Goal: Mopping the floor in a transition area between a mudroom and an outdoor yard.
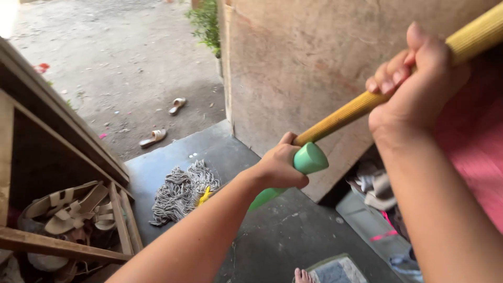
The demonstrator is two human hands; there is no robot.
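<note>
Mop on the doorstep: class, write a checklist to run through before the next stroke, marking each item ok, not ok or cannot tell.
1. Left hand wrapped round the green grip: ok.
2. Right hand gripping the yellow handle: ok.
3. Mop head resting flat on the dark floor: ok.
4. Sandals lying apart from the mop head: ok.
5. Bare toes away from the mop head: ok.
6. Mop head wet: cannot tell.

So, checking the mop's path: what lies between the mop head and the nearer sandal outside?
Head view: only bare dark floor separates mop head from sandal.
</note>
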